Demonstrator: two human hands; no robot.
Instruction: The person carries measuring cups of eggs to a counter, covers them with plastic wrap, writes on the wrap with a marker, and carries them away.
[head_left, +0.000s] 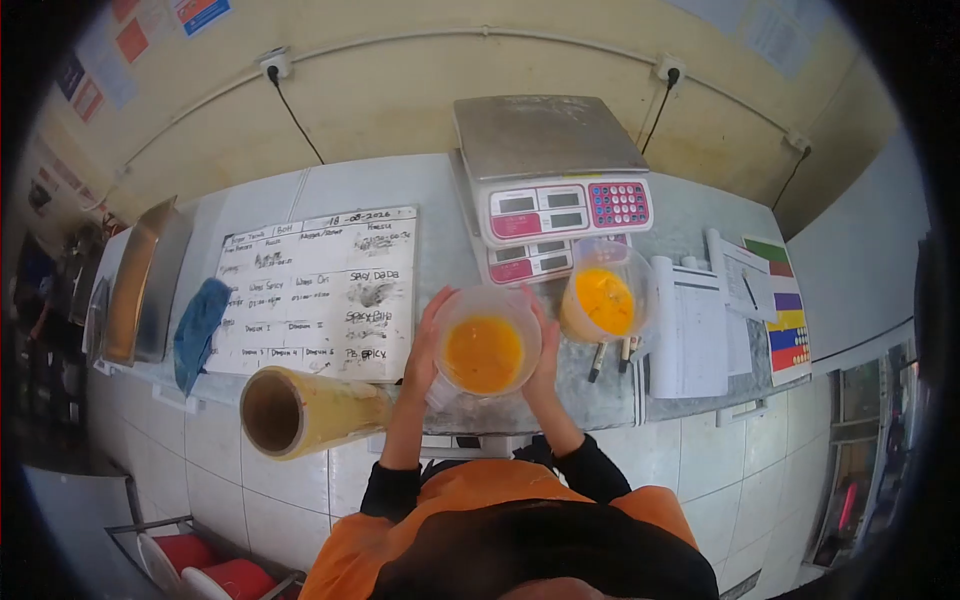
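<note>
Orange liquid (485, 355) sits in the translucent tub (487, 303) that we hold over the near part of the worktop (445, 220), in the middle of the scene. Our left hand (430, 345) presses against the tub's left side and our right hand (543, 350) against its right side, so the grip is a two-sided clasp with the tub squeezed between our palms and fingers. Whether its base rests on the surface or is lifted, we cannot tell.

Just right of it and a little farther, we see a second tub (610, 255) with a brighter yellow content. Two dark markers (597, 362) lie near that tub, on its near side. Beyond both tubs stands a scale (550, 145) with a metal plate and a pink-and-white keypad panel; another panel with displays shows below it.

To our left lies a white board (330, 255) covered in handwriting, partly smudged, with a blue cloth (203, 325) at its left edge. Nearer to us, a pale yellow roll (335, 412) shows its hollow end. Papers (690, 345) lie on the right, beside a coloured chart (788, 335).
</note>
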